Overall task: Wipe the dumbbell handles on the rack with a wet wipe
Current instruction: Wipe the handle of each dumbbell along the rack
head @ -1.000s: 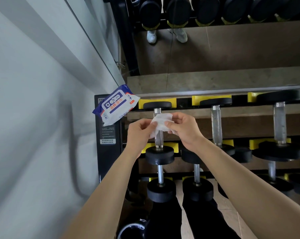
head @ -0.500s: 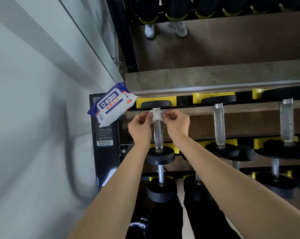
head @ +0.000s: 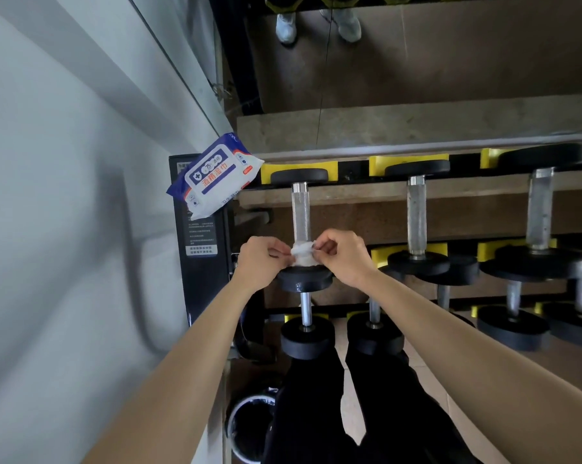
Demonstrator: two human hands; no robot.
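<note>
Dumbbell handle (head: 300,212) stands just left of frame centre, wipes pack (head: 212,177) at its upper left. I see my left hand (head: 261,259) pinching the wet wipe (head: 302,254) wrapped, seemingly, round the handle's lower end; right hand (head: 341,254) pinches its other side.

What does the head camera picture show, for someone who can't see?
The left hand and right hand pinch a white wet wipe wrapped around the near end of a dumbbell handle on the rack. A blue-and-white wipes pack sits at the rack's left end, and more dumbbells rest to the right.
</note>
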